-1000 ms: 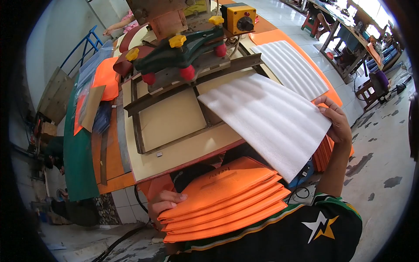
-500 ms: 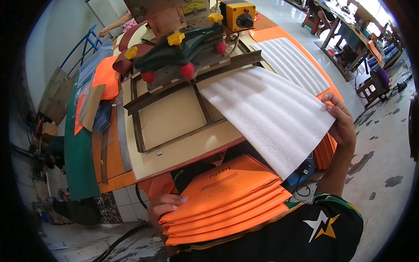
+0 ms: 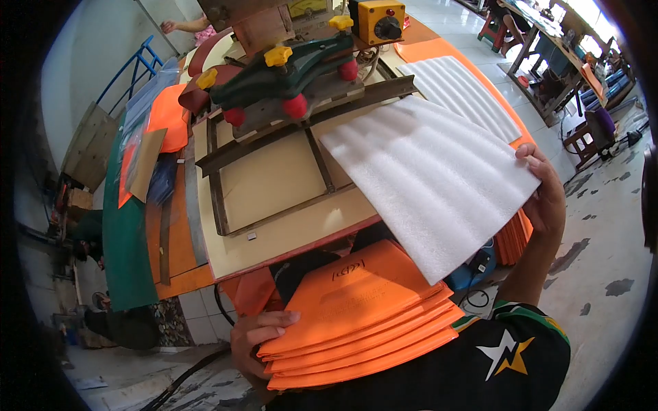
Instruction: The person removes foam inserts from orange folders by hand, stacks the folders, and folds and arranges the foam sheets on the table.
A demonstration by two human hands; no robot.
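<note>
A stack of orange plastic folders [image 3: 363, 301], with black handwriting on the top one, rests against my torso. My left hand [image 3: 264, 337] grips its left edge, fingers on top and the thumb out of sight. At the right, my right hand [image 3: 545, 188] pinches the corner of a white ribbed foam sheet [image 3: 432, 181]. The sheet slants over the front right of the press bed, its near tip just above the orange stack. Beneath it lies part of a metal frame [image 3: 274, 222] on the cream board [image 3: 233, 257].
A press head with yellow knobs [image 3: 277, 56] stands over the frame. Beyond it sit a yellow control box [image 3: 379, 22] and more foam sheets [image 3: 462, 96]. Orange and clear plastic pieces [image 3: 168, 120] lie left. Another person's arm [image 3: 185, 26] shows at the back.
The foam sheet has shifted slightly right and its near corner has lifted, with my right hand still pinching it. The folder stack has moved a little to the right with my left hand.
</note>
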